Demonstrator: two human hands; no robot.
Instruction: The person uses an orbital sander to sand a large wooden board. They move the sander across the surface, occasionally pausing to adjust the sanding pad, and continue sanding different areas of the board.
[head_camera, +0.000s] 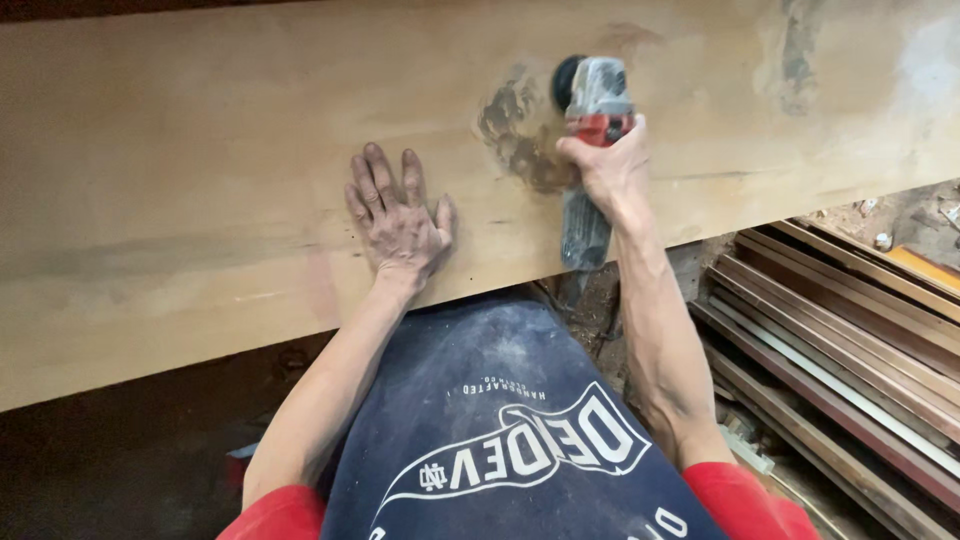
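Gripping a grinder (592, 130) in my right hand (608, 170), disc end on the slab (200, 180) by a dark patch (515, 130).
I see my left hand (398, 225) open, palm flat on the wood, fingers spread, both arms stretched forward. Slats (840, 350) lie stacked on the floor to the right, below the slab's edge.

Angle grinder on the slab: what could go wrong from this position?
1. The right hand alone grips the angle grinder; a kick could twist it loose.
2. The left hand lies flat on the wooden slab beside the dark patch, possibly within the disc's path.
3. Both hands are bare, so dust and splinters could reach skin.
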